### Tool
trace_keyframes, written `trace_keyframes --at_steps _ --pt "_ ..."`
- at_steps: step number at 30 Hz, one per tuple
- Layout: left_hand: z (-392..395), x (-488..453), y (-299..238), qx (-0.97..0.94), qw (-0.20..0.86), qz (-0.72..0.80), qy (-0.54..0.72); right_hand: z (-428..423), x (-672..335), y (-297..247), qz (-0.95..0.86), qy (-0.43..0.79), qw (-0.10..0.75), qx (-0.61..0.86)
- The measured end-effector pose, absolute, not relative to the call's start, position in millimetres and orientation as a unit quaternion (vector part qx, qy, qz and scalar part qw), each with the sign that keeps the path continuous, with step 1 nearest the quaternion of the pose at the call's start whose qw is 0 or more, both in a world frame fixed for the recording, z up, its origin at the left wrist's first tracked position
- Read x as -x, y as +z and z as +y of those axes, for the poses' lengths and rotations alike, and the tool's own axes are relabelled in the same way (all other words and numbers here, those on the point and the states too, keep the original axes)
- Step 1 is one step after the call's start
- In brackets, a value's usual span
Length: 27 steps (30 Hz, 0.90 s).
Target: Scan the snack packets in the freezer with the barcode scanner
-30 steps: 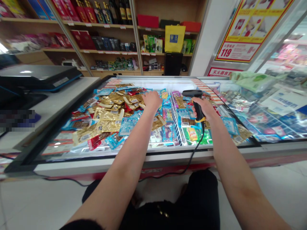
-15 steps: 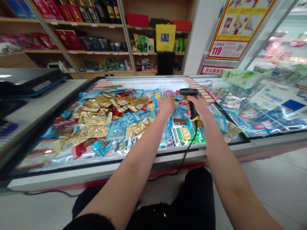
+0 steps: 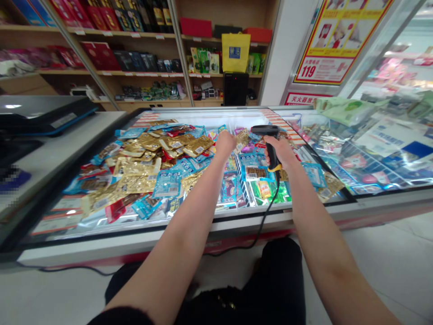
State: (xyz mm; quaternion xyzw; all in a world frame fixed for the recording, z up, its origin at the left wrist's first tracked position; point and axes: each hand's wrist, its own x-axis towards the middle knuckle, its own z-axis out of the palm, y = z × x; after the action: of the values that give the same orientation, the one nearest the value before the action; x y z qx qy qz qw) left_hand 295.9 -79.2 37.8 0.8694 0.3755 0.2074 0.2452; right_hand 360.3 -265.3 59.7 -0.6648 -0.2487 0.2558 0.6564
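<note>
In the head view my right hand (image 3: 280,151) grips the handle of a black barcode scanner (image 3: 272,146) with a yellow base. The scanner's head points left, above the packets. My left hand (image 3: 225,143) is closed, back of the hand up, over the middle of the glass-sided case. Its fingertips are hidden, so I cannot make out what they hold. Just beyond it shows a small blue packet (image 3: 222,128), and to its right lies a gold-brown packet (image 3: 241,139). Gold snack packets (image 3: 140,168) and blue packets (image 3: 167,183) heap up on the left.
The scanner's black cable (image 3: 264,214) hangs over the case's front edge (image 3: 111,238). A white wire divider (image 3: 241,178) stands among the packets. On the left counter sits a black scale-like device (image 3: 43,115). Stocked shelves (image 3: 135,74) and a yellow bag (image 3: 236,52) are behind.
My left hand has moved a little to the left. The gold-brown packet to its right has come into sight. My right hand keeps the scanner in nearly the same place.
</note>
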Motion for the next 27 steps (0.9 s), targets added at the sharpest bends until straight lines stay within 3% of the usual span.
trace_keyframes --at_steps 16,27 --pt "-17.6 -247.6 31.1 -0.807 0.301 0.394 0.32 -238.3 -320.4 59.5 -0.36 0.339 0.569 0.657" --pt "-10.1 -244.3 30.1 -0.798 0.307 0.391 0.341 -240.9 -313.8 55.9 -0.364 0.376 0.551 0.649"
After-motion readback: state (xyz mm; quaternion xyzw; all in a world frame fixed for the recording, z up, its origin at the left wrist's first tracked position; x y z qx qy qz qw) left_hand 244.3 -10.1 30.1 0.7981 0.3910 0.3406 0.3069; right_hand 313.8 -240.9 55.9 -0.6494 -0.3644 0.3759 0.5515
